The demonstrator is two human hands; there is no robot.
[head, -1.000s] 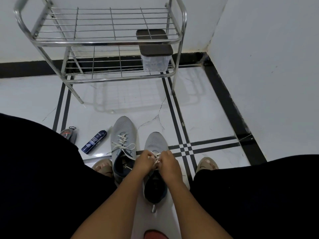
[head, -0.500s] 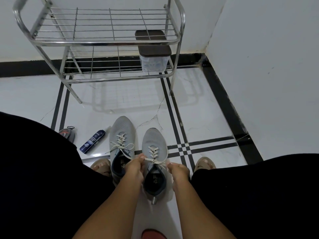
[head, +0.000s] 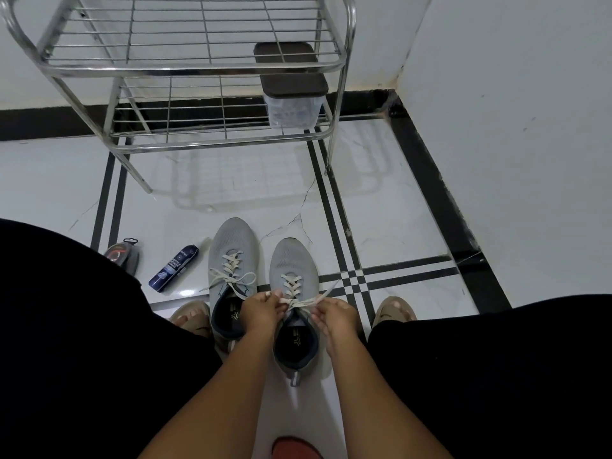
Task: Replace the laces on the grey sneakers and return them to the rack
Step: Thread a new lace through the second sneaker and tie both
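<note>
Two grey sneakers stand side by side on the white floor between my knees, toes pointing away. The left sneaker (head: 233, 246) has its pale lace tied in a loose bow. The right sneaker (head: 293, 260) is laced with a pale lace (head: 293, 286). My left hand (head: 260, 309) pinches one end of that lace at the shoe's left side. My right hand (head: 334, 314) pinches the other end, which runs taut up and to the right. The metal rack (head: 198, 66) stands ahead against the wall.
A clear box with a dark lid (head: 293, 91) sits on the rack's lower shelf at the right. A dark blue spray can (head: 174, 268) and a small packet (head: 121, 255) lie on the floor at the left. A wall closes the right side. A red object (head: 294, 448) lies near me.
My hands were together over the right sneaker's tongue. They have moved apart, each pulling a lace end sideways, so the lace is now drawn taut across the shoe.
</note>
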